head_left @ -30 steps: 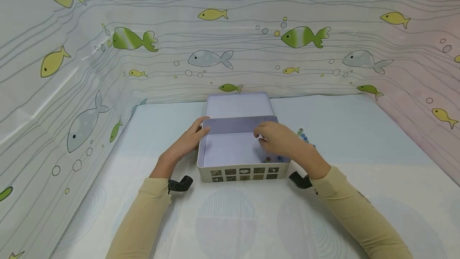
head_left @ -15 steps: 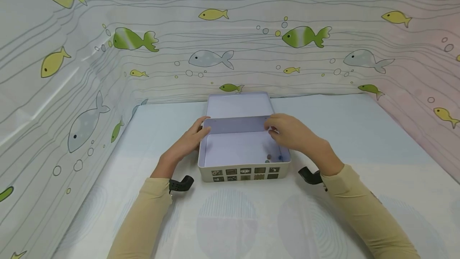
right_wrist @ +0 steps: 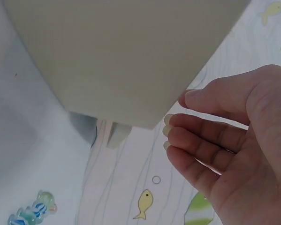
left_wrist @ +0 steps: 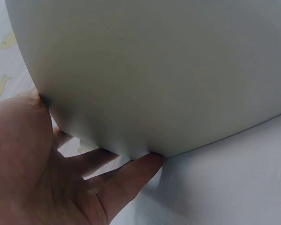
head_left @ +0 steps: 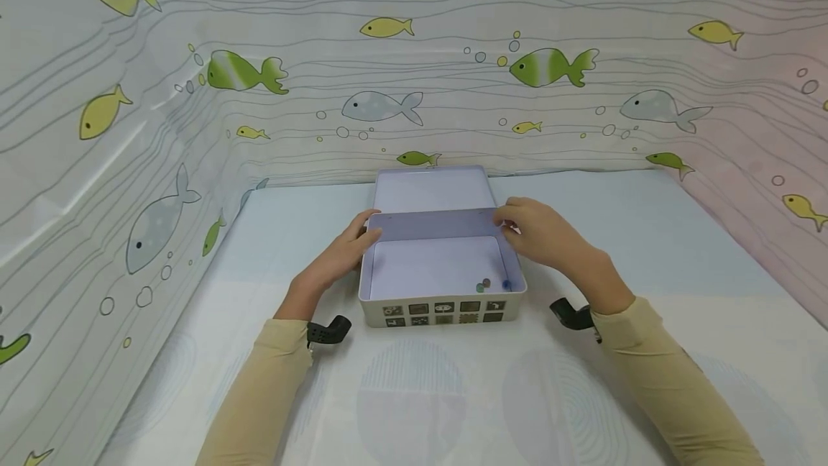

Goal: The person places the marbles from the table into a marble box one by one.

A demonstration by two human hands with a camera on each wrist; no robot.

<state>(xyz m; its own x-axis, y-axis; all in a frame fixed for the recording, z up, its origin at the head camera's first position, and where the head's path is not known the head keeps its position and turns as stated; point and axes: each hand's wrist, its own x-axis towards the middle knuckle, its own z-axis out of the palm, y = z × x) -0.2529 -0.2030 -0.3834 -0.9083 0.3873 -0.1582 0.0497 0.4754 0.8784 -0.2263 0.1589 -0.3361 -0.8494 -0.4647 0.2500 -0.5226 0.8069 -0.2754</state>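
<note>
A pale box (head_left: 442, 313) with small dark picture squares along its front stands with its lid (head_left: 432, 189) folded back behind it. My left hand (head_left: 346, 247) grips the box's left wall, thumb at the rim; in the left wrist view its fingers (left_wrist: 131, 180) bend against the wall's lower edge. At the back right corner is my right hand (head_left: 540, 232), fingertips at the rim, fingers loosely bent, nothing visible between them. Inside the box, near the front right, lie a green marble (head_left: 480, 288), a brown marble (head_left: 487, 283) and a blue marble (head_left: 507, 285).
In the right wrist view several glass marbles (right_wrist: 33, 209) lie on the table beside the box; the right arm hides them in the head view. Fish-printed sheeting (head_left: 382, 142) rises behind and at both sides of the table (head_left: 414, 394).
My right hand has moved right and back, from above the box's inside to its back right corner. The marbles in the box have shifted slightly. My left hand keeps its grip.
</note>
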